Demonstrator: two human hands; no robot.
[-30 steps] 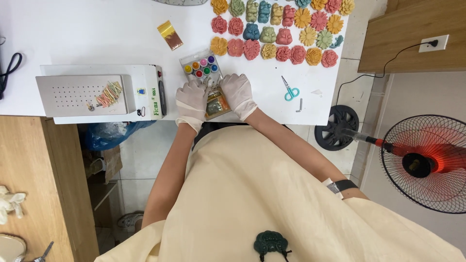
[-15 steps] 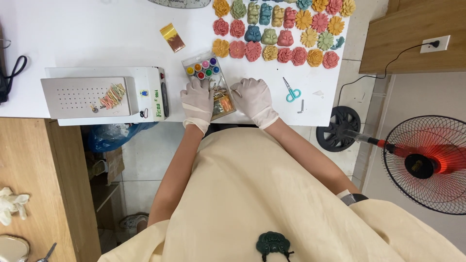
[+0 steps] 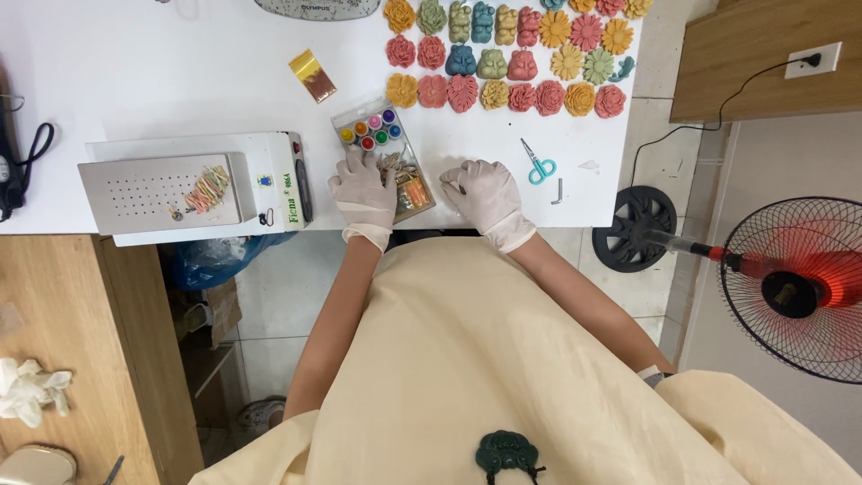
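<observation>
1. A white table [image 3: 135, 81] fills the upper part of the head view, with a pale tiled floor below its near edge and a wooden cabinet [image 3: 81, 359] at the lower left.

2. The task's thing is a clear plastic paint tray [image 3: 384, 157] that lies on the table, tilted a little. Its far end holds small round pots of yellow, orange, pink, purple, red, green and blue; its near end holds orange and brownish bits that I cannot make out.

3. The left hand [image 3: 364, 190], in a white glove, lies flat with fingers spread and loosely open. Its fingertips touch the tray's left edge just below the pots, and it grips nothing.

4. The right hand [image 3: 485, 193], also gloved, rests on the table just to the right of the tray — apart from it. Its fingers are curled inward; whether they pinch something small I cannot tell.

5. Beyond the right fingertips lies a pair of small blue-handled scissors [image 3: 539, 163], and further out sit rows of coloured moulded figures [image 3: 507, 54] — flowers, leaves and little animal shapes in red, orange, yellow, green and blue.

6. Left of the left fingers stands a white machine with a perforated metal plate [image 3: 166, 187], with a tangle of coloured bands on top. A gold foil packet [image 3: 312, 75] lies beyond it.

7. At the right, on the floor, stands a fan with a red centre [image 3: 795, 287]; a wall socket [image 3: 813, 61] sits above it.
</observation>
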